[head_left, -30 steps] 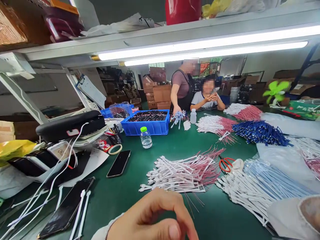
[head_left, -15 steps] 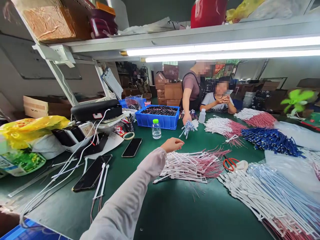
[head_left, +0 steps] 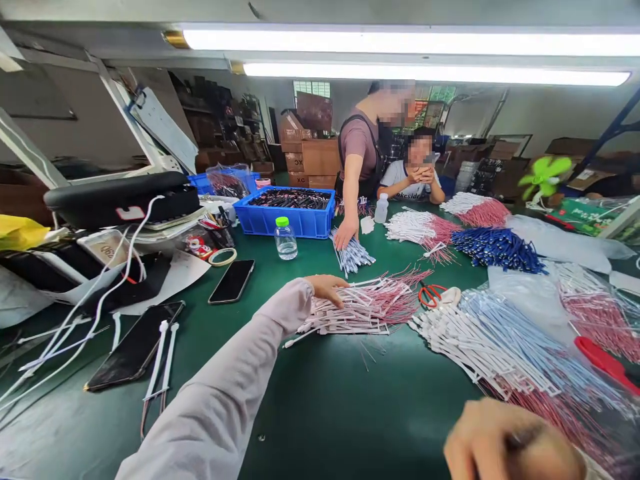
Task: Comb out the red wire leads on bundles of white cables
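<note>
Bringing our right hand (head_left: 507, 443) in at lower right, curled, grasp unclear | resting our open left hand (head_left: 325, 288) on the wire bundle (head_left: 367, 305)

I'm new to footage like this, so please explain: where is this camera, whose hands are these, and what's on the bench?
This view comes from a camera on a person's head, looking down. Their left hand touches a bundle of red wires with white ties. Their blurred right hand sits at the bottom edge; what it holds is unclear. The green bench also carries scissors, phones and a blue crate. Across it, a co-worker's hand touches blue wires.
</note>
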The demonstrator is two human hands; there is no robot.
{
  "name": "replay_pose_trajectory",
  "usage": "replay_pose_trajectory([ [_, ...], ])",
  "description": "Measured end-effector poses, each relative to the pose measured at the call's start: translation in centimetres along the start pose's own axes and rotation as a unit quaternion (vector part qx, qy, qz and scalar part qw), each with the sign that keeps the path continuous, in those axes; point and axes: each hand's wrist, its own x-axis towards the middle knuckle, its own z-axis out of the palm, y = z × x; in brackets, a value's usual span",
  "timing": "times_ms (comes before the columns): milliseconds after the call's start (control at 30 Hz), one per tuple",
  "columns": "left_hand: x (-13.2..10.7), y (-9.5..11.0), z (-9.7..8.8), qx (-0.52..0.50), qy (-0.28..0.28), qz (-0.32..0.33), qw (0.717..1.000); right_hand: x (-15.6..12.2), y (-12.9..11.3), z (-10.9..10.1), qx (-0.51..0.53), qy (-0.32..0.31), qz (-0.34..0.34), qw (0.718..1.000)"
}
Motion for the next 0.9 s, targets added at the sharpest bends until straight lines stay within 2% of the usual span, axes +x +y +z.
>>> replay_pose_trajectory([
  [67, -0.4, -0.2, 0.0, 0.003, 0.012, -0.003, 1.000, 1.8, 1.4, -0.7, 0.045, -0.001, -0.004, 0.999],
  [267, -1.6, -0.3, -1.0, 0.002, 0.045, -0.002, 0.999, 5.4, 4.2, -2.4, 0.143, 0.076, 0.020, 0.987],
  [333, -2.3, -0.2, -1.0, 0.014, 0.048, -0.006, 0.999, 6.0, 4.7, -2.9, 0.149, 0.099, 0.018, 0.984],
  [433, -3.4, 0.4, 0.0, 0.042, 0.059, -0.019, 0.997, 6.7, 5.3, -3.4, 0.160, 0.121, 0.018, 0.980],
  [567, -3.6, 1.0, 1.6, 0.040, 0.128, 0.002, 0.991, 7.3, 5.8, -3.7, 0.193, 0.135, 0.023, 0.972],
  [700, -3.3, 1.2, 0.9, 0.015, 0.146, 0.018, 0.989, 7.3, 6.2, -3.9, 0.240, 0.132, 0.023, 0.961],
  [733, -3.2, 1.5, 0.4, 0.019, 0.167, 0.007, 0.986, 7.3, 6.3, -3.9, 0.250, 0.133, 0.021, 0.959],
  [800, -3.1, 2.4, -0.2, 0.042, 0.261, -0.021, 0.964, 7.2, 6.6, -3.9, 0.266, 0.139, 0.014, 0.954],
  [867, -2.6, 3.7, 0.0, 0.086, 0.353, -0.034, 0.931, 7.2, 6.9, -4.0, 0.276, 0.146, 0.007, 0.950],
  [900, -2.2, 4.4, 0.4, 0.110, 0.370, -0.032, 0.922, 7.3, 7.1, -3.9, 0.279, 0.149, 0.004, 0.949],
])
